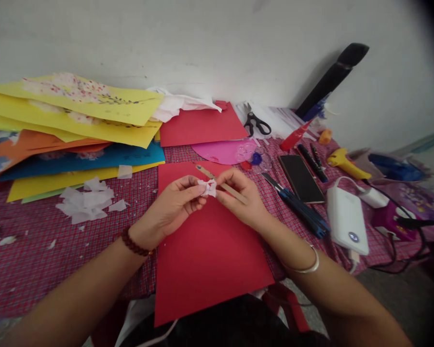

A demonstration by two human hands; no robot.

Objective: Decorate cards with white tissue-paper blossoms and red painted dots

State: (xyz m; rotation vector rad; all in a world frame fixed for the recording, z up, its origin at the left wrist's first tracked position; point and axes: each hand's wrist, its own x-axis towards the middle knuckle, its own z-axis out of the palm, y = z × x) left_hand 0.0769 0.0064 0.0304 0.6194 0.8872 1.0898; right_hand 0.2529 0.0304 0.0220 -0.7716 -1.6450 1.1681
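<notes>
Above a red sheet of paper (206, 270), my left hand (171, 207) pinches a small crumpled piece of white tissue paper (210, 188). The fingertips of my right hand (244, 195) hold the other side of that piece. A flat wooden craft stick (204, 171) is tucked in my right hand, its stained end pointing up and left and its other end showing below the fingers. Left of my hands, a loose pile of torn white tissue pieces (85, 200) lies on the checked tablecloth (123, 260).
Decorated yellow sheets (144, 106) are stacked at the back left. Toward the back lie black scissors (255, 124). On the right are a utility knife (300, 209), a phone (300, 178), a white power bank (347, 221), a yellow glue gun (349, 164) and cables.
</notes>
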